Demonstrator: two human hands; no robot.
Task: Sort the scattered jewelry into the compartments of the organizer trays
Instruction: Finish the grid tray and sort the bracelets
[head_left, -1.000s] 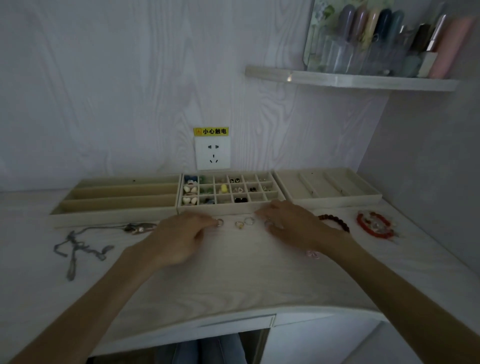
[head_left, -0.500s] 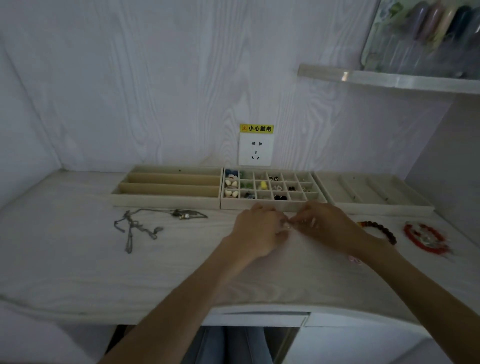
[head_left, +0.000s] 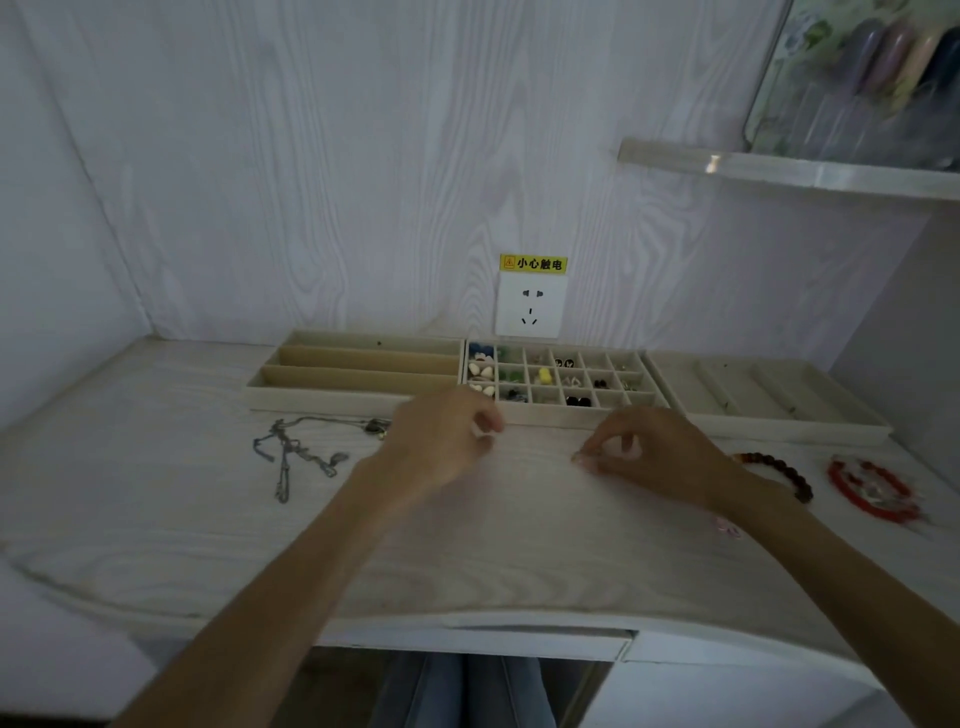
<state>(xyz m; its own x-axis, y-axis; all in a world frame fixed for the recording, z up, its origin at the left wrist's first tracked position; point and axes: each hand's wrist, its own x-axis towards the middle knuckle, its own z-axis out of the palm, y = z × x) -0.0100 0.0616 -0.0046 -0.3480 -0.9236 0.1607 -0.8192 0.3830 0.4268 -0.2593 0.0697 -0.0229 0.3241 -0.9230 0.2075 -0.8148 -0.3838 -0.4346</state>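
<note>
left hand (head_left: 441, 441): fingertips pinched, perhaps on a ring, too blurred
right hand (head_left: 654, 452): likewise
rings: tiny, hard, slippery; pinch the band

Three organizer trays sit along my wall: a long-slot tray (head_left: 358, 371), a grid tray (head_left: 563, 379) and a ridged tray (head_left: 763, 397). On my desk lie one silver chain (head_left: 291, 452), one dark bead bracelet (head_left: 779, 467) and one red bracelet (head_left: 875, 491).

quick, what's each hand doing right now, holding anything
left hand: fingers curled in above the table, cannot tell if anything is held.
right hand: fingertips pinched at the table, cannot tell what, if anything.
</note>
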